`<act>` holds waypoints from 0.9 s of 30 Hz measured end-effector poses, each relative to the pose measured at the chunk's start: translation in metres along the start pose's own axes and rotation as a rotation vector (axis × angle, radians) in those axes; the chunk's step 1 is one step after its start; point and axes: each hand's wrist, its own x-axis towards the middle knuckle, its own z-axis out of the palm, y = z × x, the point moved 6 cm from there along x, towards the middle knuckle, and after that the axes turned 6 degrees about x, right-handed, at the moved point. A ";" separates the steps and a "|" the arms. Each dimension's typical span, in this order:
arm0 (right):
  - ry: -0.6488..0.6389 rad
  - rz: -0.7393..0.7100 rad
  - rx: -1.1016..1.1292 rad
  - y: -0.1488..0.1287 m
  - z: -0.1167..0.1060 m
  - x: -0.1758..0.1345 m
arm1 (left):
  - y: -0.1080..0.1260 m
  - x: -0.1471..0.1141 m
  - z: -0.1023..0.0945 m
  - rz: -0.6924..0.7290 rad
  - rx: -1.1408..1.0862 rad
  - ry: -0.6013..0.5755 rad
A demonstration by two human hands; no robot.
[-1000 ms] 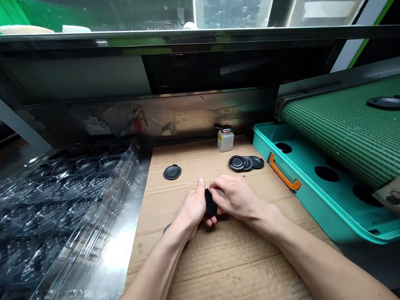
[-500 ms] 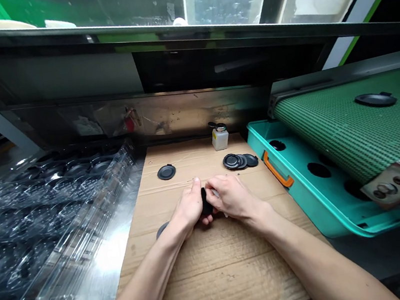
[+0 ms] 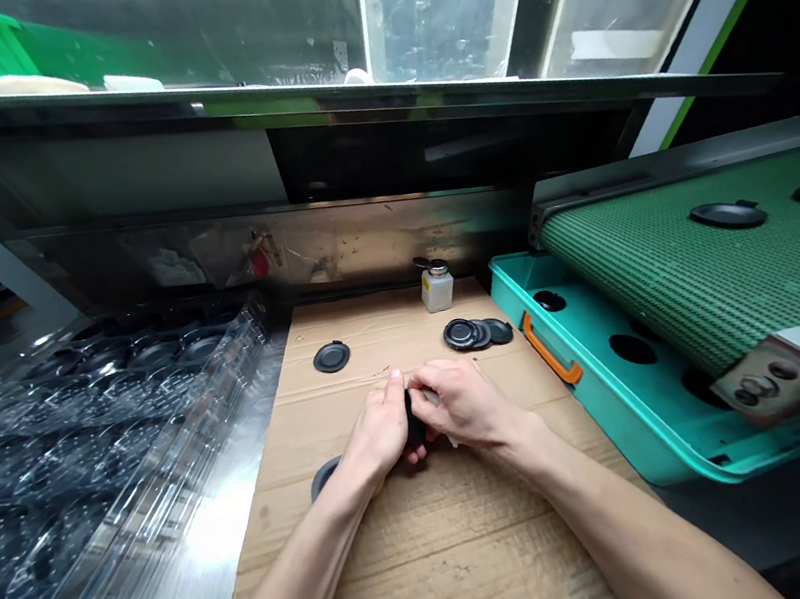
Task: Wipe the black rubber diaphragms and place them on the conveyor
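My left hand (image 3: pixel 381 424) is closed around a black round disc (image 3: pixel 414 421), held nearly on edge above the cardboard. My right hand (image 3: pixel 453 397) is pinched against the disc's right side. A bit of whitish material (image 3: pixel 454 441), which looks like cloth, pokes out below its fingers; the rest is hidden. Partly behind my left wrist lies another black disc (image 3: pixel 324 476). Beyond the hands, one black lid-like disc (image 3: pixel 331 356) with a small tab rests at left, and several overlapping black discs (image 3: pixel 461 333) lie at right.
A small white bottle (image 3: pixel 437 290) with its cap flipped up stands at the back of the cardboard sheet (image 3: pixel 441 556). To the right are a teal bin (image 3: pixel 618 427) with an orange handle and a green conveyor belt (image 3: pixel 668 267) carrying black discs. Clear plastic trays (image 3: pixel 98 408) stand at left.
The whole view has shifted slightly, with the table lower in the picture. Both hands stay together at the black disc, with little visible change in their grip.
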 end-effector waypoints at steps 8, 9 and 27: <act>-0.004 0.113 -0.014 -0.002 -0.003 0.003 | 0.001 0.001 0.001 -0.094 -0.122 0.024; -0.002 0.127 0.007 0.000 -0.007 0.002 | 0.002 0.000 -0.001 -0.125 -0.208 0.030; -0.145 0.078 0.059 0.003 0.026 -0.011 | 0.004 0.000 -0.042 -0.279 -0.872 -0.054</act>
